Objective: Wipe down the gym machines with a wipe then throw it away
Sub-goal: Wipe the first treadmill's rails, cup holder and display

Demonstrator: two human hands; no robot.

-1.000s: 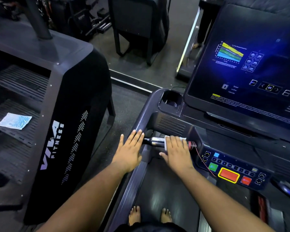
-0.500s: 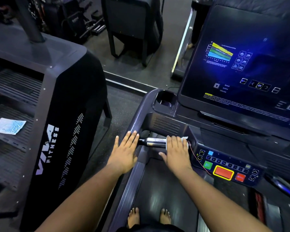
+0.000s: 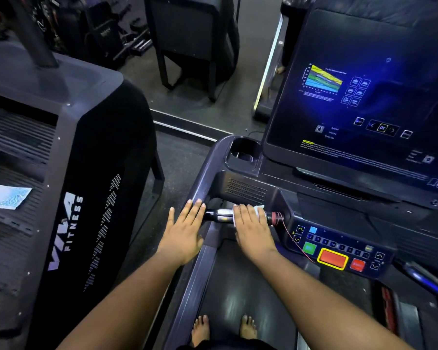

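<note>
wipe creeps right along the treadmill grip bar

landmark: the grip bar, the short chrome-and-black handle running left to right under the console.

right hand lies flat over the bar's right half, fingers straight and pressed together, pinning the wipe against the metal. only a white edge of the wipe shows, past the fingertips and at the hand's left side; the rest is hidden under the palm. against the frames from a second ago the hand sits a little further right on the bar, nearer the red-wound end and the thin red cord. more bare chrome shows to its left.

left hand rests flat on the side rail just left of the bar, fingers straight and close together, thumb apart. it holds nothing and has not shifted on the rail.

reading: a slow rightward stroke, left hand only bracing. the bar looks nearly covered; the buttons right of the bar, and the screen above it, would likely still want wiping. no bin in view.

a pale blue cloth lies on the black machine well left of the bar, untouched.
</note>
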